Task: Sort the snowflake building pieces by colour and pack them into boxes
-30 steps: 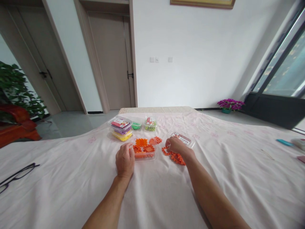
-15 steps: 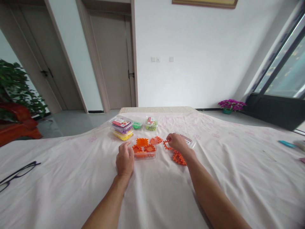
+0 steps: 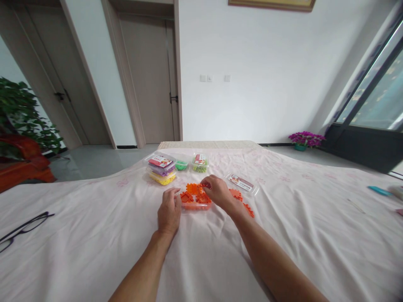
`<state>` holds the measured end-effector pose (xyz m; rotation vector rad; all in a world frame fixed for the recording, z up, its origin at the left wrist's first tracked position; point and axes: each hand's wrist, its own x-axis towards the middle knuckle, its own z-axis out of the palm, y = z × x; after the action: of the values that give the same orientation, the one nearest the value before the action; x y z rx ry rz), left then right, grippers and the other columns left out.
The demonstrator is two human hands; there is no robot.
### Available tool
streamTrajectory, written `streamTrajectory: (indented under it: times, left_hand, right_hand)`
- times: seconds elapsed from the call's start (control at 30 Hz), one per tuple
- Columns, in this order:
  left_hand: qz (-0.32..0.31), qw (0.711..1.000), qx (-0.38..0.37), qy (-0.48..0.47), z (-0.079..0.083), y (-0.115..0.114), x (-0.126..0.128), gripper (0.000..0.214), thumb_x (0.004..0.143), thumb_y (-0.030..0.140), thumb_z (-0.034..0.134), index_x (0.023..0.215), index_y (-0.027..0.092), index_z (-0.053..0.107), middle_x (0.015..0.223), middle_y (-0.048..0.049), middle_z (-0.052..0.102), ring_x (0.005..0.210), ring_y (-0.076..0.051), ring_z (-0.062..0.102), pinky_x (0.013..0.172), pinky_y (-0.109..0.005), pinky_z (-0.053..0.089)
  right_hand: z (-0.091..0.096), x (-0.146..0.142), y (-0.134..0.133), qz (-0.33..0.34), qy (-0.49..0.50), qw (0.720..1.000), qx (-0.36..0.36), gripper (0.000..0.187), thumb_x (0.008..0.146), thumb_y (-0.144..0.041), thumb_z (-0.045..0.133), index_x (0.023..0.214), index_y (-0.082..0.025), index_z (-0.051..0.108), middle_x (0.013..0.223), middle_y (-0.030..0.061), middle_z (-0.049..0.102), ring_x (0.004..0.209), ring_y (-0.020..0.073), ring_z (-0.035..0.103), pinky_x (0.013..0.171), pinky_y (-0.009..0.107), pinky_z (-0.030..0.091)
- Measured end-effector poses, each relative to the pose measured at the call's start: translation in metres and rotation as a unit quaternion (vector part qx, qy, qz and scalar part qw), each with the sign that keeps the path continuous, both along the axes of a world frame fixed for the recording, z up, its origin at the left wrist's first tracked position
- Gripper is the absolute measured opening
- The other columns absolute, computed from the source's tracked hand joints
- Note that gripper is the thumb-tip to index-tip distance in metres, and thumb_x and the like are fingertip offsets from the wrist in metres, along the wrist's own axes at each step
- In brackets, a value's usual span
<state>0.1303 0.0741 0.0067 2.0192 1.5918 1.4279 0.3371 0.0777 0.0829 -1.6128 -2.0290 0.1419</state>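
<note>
A clear plastic box [image 3: 197, 206] holds several orange interlocking building pieces [image 3: 186, 197] with toothed edges. At its left side, my left hand [image 3: 169, 210] grips the wall with curled fingers. My right hand [image 3: 218, 191] is over the box's right edge, its fingers pinched on an orange toothed piece [image 3: 206, 185] that they mostly cover. Beside and partly behind my right wrist, more loose orange pieces [image 3: 235, 193] lie on the cloth. A clear lid with a paper label [image 3: 242, 183] rests behind them.
Stacked boxes of purple and yellow pieces [image 3: 161, 171] stand at the back left, near boxes of green [image 3: 181, 165] and lime pieces [image 3: 200, 163]. Eyeglasses [image 3: 27, 228] lie far left. A blue object [image 3: 379, 190] is at the right on the wrinkled tablecloth [image 3: 208, 260].
My right hand has moved left with an orange piece, from beside the lid to the box. The box and my left hand have shifted slightly right.
</note>
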Motion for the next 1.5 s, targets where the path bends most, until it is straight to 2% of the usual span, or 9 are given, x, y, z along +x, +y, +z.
streamTrajectory:
  times: [0.3,0.53,0.67,0.77,0.87,1.07,1.17,1.27,1.5]
  left_hand:
    - [0.001,1.0,0.012,0.012,0.0,0.001,0.001,0.028,0.094,0.025,0.039,0.112,0.024,0.06,0.12,-0.0059,0.059,0.115,-0.019,0.057,0.099,-0.035,0.049]
    - [-0.002,1.0,0.009,0.015,0.001,0.001,0.001,0.027,0.094,0.025,0.039,0.111,0.023,0.06,0.119,-0.0063,0.059,0.114,-0.018,0.058,0.097,-0.034,0.05]
    - [0.012,0.999,-0.013,0.027,0.003,-0.002,0.001,0.028,0.095,0.027,0.038,0.113,0.023,0.059,0.12,-0.006,0.059,0.113,-0.018,0.059,0.093,-0.033,0.05]
    - [0.036,0.996,-0.053,0.054,0.007,-0.004,0.001,0.03,0.096,0.032,0.037,0.114,0.025,0.06,0.119,-0.0055,0.059,0.104,-0.019,0.062,0.084,-0.032,0.052]
    - [0.057,0.993,-0.072,0.071,0.009,-0.006,0.001,0.03,0.096,0.033,0.038,0.114,0.026,0.061,0.116,-0.0057,0.059,0.096,-0.019,0.064,0.076,-0.03,0.051]
    - [0.089,0.992,-0.076,0.049,0.008,-0.002,-0.004,0.029,0.094,0.027,0.039,0.108,0.026,0.064,0.107,-0.0049,0.061,0.091,-0.018,0.062,0.072,-0.028,0.049]
    - [0.108,0.99,-0.089,0.028,0.008,0.001,-0.009,0.029,0.093,0.027,0.039,0.107,0.026,0.065,0.106,-0.0048,0.06,0.092,-0.019,0.062,0.073,-0.028,0.048]
    - [0.114,0.99,-0.085,0.011,0.007,0.003,-0.013,0.028,0.093,0.027,0.04,0.105,0.026,0.065,0.106,-0.0048,0.061,0.095,-0.019,0.062,0.075,-0.029,0.049]
    - [0.112,0.991,-0.072,0.006,0.005,0.005,-0.014,0.028,0.092,0.028,0.041,0.103,0.026,0.066,0.104,-0.0046,0.062,0.092,-0.019,0.062,0.075,-0.029,0.049]
  right_hand:
    - [0.001,0.004,-0.002,-0.023,-0.139,0.988,-0.068,0.028,0.085,-0.016,0.05,0.102,-0.022,0.071,0.105,0.0061,0.07,0.094,0.0182,0.063,0.077,0.024,0.039]
    - [0.002,0.0,-0.006,0.027,-0.158,0.985,-0.062,0.02,0.081,-0.023,0.06,0.095,-0.025,0.074,0.1,0.0034,0.072,0.099,0.0214,0.061,0.086,0.029,0.039]
    - [0.01,0.011,-0.005,0.038,-0.097,0.993,-0.058,0.021,0.083,-0.024,0.06,0.098,-0.023,0.074,0.102,0.0036,0.073,0.098,0.0194,0.062,0.086,0.026,0.041]
    - [0.021,0.035,-0.003,0.003,-0.042,0.998,-0.05,0.023,0.086,-0.025,0.057,0.103,-0.022,0.072,0.105,0.0031,0.072,0.096,0.0173,0.064,0.082,0.024,0.043]
    - [0.025,0.065,-0.002,-0.074,-0.033,0.992,-0.095,0.026,0.085,-0.03,0.059,0.107,-0.022,0.071,0.102,0.0038,0.073,0.092,0.0182,0.065,0.076,0.024,0.044]
    - [0.009,0.102,0.003,-0.182,-0.125,0.952,-0.212,0.044,0.073,-0.033,0.07,0.116,-0.024,0.068,0.116,0.0079,0.067,0.103,0.024,0.063,0.078,0.029,0.045]
    - [0.003,0.106,0.004,-0.198,-0.147,0.938,-0.243,0.047,0.07,-0.035,0.072,0.116,-0.026,0.068,0.119,0.008,0.066,0.106,0.0252,0.062,0.078,0.032,0.045]
    - [0.0,0.108,0.004,-0.199,-0.164,0.93,-0.26,0.043,0.067,-0.037,0.075,0.108,-0.026,0.071,0.113,0.0086,0.068,0.104,0.026,0.063,0.075,0.031,0.045]
    - [-0.006,0.111,0.008,-0.198,-0.142,0.936,-0.254,0.031,0.065,-0.038,0.075,0.092,-0.022,0.075,0.09,0.0076,0.072,0.086,0.0231,0.066,0.067,0.028,0.044]
